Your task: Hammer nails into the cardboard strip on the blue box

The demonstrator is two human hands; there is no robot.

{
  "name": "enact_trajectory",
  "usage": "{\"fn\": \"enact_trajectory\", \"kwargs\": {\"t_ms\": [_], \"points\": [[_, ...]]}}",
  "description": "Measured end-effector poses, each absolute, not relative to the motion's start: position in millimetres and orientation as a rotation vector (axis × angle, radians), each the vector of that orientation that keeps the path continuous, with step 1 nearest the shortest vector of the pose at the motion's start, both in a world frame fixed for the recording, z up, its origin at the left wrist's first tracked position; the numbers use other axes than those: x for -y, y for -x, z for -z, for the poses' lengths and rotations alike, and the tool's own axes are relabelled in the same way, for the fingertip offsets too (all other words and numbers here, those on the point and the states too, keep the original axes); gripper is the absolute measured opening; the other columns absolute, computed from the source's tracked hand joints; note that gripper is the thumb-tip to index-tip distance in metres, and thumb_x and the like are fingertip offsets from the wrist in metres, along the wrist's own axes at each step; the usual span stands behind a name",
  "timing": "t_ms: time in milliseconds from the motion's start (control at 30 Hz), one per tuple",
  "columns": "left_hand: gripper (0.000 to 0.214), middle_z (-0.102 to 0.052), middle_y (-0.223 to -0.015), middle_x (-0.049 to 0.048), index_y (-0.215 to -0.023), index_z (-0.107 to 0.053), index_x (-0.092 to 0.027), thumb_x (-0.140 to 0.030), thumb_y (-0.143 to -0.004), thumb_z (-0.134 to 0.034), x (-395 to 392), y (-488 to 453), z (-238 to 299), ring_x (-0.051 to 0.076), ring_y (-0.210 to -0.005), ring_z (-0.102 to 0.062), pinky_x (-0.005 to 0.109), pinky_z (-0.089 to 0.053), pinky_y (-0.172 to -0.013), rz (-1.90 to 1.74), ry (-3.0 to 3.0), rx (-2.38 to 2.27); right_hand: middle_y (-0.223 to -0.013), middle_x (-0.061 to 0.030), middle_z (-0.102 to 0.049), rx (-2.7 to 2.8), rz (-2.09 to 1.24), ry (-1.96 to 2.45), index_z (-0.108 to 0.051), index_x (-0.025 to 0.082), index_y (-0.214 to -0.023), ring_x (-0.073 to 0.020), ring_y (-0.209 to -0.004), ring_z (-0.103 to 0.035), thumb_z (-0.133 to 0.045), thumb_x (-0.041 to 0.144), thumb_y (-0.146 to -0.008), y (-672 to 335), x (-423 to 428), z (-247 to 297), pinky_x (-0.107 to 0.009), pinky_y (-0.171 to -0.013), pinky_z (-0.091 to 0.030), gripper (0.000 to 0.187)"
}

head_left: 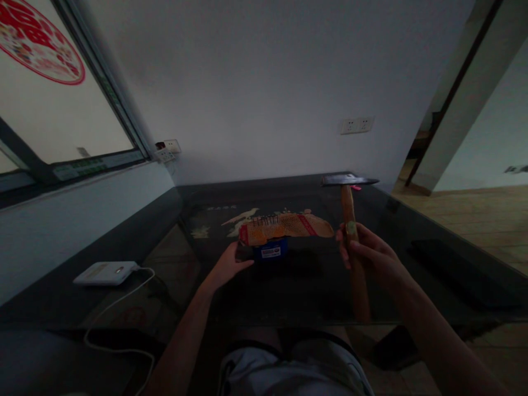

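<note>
My right hand (369,252) is closed around the wooden handle of a hammer (350,212), held upright with its dark metal head at the top. A flat piece of wood (289,226) with several nails standing in its left part lies across a small blue box (270,250) on the dark glass table (313,297). My left hand (231,263) rests at the left end of the wood and box, fingers curled against them. The hammer head hangs to the right of and above the wood.
A white device (106,273) with a white cable lies on the ledge at the left. A dark flat object (449,267) lies on the table's right side. Wall sockets are behind; a doorway opens at the right. My lap shows below the table edge.
</note>
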State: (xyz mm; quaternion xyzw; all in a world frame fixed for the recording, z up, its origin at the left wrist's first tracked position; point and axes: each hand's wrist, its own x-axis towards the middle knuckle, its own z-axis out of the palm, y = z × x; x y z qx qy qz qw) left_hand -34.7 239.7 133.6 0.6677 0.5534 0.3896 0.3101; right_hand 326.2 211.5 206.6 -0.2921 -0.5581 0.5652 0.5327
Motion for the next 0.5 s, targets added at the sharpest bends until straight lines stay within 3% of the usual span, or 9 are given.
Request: {"fn": "enact_trajectory", "kwargs": {"t_ms": [200, 333, 500], "points": [[0.063, -0.058, -0.12, 0.0133, -0.121, -0.048, -0.017, -0.025, -0.064, -0.074, -258.3, 13.0, -129.6, 0.026, -0.11, -0.056, 0.045, -0.044, -0.097, -1.055, -1.87, -1.433, -0.082, -0.0016, -0.057, 1.297, -1.26, 0.817, -0.054, 0.029, -0.118, -0.0096, -0.054, -0.044, -0.068, 0.028, -0.071, -350.5, -206.5, -224.3, -0.024, -0.047, -0.04, 0.048], [0.062, -0.055, -0.126, 0.0121, -0.124, -0.048, -0.018, -0.027, -0.068, -0.072, -271.4, 10.3, -125.6, 0.025, -0.119, -0.05, 0.045, -0.035, -0.105, -1.062, -1.932, -1.369, -0.071, -0.0021, -0.057, 1.243, -1.146, 1.045, -0.06, 0.024, -0.112, -0.0114, -0.056, -0.049, -0.063, 0.044, -0.076, -370.4, -202.1, -220.6, -0.021, -0.044, -0.039, 0.042], [0.061, -0.055, -0.127, 0.0133, -0.127, -0.048, -0.018, -0.028, -0.07, -0.07, -286.5, -5.4, -123.9, 0.025, -0.12, -0.05, 0.045, -0.036, -0.105, -1.006, -2.02, -1.274, -0.076, -0.0054, -0.061, 1.329, -0.982, 1.262, -0.066, 0.021, -0.104, -0.0153, -0.064, -0.055, -0.064, 0.054, -0.072, -387.7, -187.5, -209.6, -0.023, -0.048, -0.045, 0.046]]}}
